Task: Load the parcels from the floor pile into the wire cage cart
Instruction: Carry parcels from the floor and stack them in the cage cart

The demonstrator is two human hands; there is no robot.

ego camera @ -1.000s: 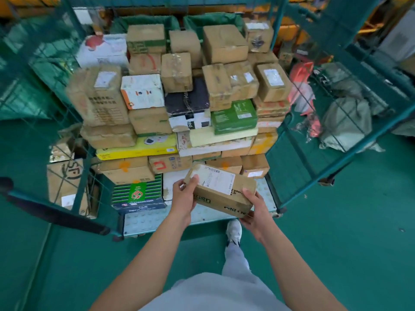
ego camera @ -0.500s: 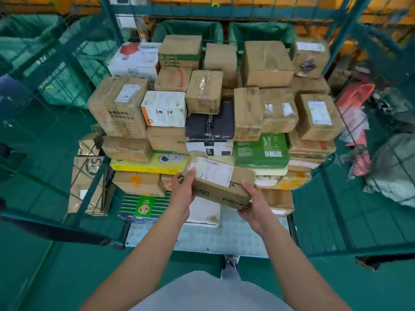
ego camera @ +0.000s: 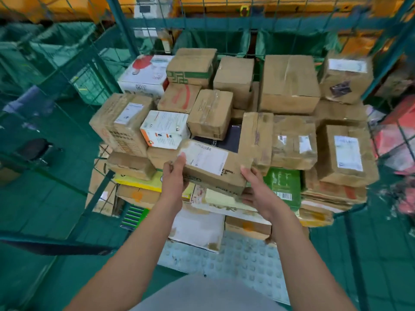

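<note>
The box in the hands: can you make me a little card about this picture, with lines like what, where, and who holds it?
what: brown cardboard parcel with a white label on top
who holds it: left hand at its left end, right hand at its right end
where: in front of the stacked parcels, above the cart floor
behind it: black parcel, white and orange box
right of it: green box
around: green wire cage

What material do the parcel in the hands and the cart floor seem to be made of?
The held parcel looks like brown corrugated cardboard, matte, with a white paper label and glossy tape. The cart floor looks like pale grey studded plate, plastic or metal, I cannot tell which. Left hand and right hand hold the parcel's ends.
</note>
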